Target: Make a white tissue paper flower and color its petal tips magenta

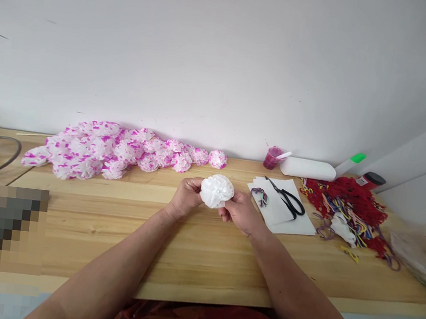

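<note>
A white tissue paper flower (217, 191), round and ruffled, is held above the middle of the wooden table (142, 253). My left hand (187, 196) grips its left side, and my right hand (240, 209) grips its right side with the fingers curled in. The flower hides some of the fingertips. Just right of my right hand lies a stack of white paper sheets (305, 222). Black-handled scissors (288, 198) and a small bunch of dark yarn (260, 196) rest on the sheets.
Many white paper flowers with magenta tips (84, 148) are heaped along the wall at left. At back right stand a cup of magenta liquid (273, 158), a white roll (309, 168), a green-capped bottle (351, 163) and a red yarn pile (368, 204). A cable (18, 151) curves at far left.
</note>
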Available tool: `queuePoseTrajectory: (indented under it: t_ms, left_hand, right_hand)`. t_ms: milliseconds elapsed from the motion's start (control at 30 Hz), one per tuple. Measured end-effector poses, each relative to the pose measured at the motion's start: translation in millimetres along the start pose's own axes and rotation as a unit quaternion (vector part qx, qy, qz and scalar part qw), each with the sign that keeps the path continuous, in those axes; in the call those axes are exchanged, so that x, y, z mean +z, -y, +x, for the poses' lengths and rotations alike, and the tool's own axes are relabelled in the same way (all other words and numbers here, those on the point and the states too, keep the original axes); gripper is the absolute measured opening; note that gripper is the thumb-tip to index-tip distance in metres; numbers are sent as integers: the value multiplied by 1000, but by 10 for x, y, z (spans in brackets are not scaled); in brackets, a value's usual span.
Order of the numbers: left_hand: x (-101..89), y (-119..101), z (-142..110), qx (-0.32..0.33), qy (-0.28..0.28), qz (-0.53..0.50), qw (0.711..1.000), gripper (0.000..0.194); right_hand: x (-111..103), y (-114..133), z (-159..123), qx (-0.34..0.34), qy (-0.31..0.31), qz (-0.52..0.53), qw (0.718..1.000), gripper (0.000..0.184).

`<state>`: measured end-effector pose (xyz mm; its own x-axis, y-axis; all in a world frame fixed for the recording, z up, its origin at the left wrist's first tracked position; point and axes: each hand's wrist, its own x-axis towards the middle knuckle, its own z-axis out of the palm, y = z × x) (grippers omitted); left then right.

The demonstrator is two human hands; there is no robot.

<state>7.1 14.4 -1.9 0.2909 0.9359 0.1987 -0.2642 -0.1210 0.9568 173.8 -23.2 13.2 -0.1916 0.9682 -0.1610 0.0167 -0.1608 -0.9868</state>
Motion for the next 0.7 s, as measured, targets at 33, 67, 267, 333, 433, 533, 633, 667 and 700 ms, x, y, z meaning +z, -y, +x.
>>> queuePoseTrajectory:
  t_ms: [33,67,267,333,433,533,633,667,700]
  left_hand:
    - [-2,13,8,4,-11,-9,1000,23]
    - [-5,28,18,8,-24,-20,999,24]
    - [-30,108,75,28,-83,-60,994,27]
    - [-35,110,77,34,-83,-56,994,25]
    - [-27,96,70,37,-76,-49,995,24]
    - [-10,87,64,28,-79,-49,995,27]
    - [-1,95,67,17,-89,-52,995,29]
    - [1,100,68,16,-90,-56,994,30]
    - [1,106,68,13,-90,-62,994,31]
  right_hand:
    - [5,5,-2,-23,-15,-17,999,10]
    - [11,14,-7,-53,-36,-38,997,12]
    - [45,131,-100,-136,-119,-147,972,10]
    - [61,163,-137,-143,-84,-130,977,10]
    - [85,181,-169,-174,-52,-74,981,11]
    - [95,168,-183,-213,-94,-46,971,10]
    - [98,148,-203,-268,-151,-78,948,10]
    - [101,145,-212,-285,-158,-102,940,12]
    - [107,144,-222,-299,-158,-133,932,16]
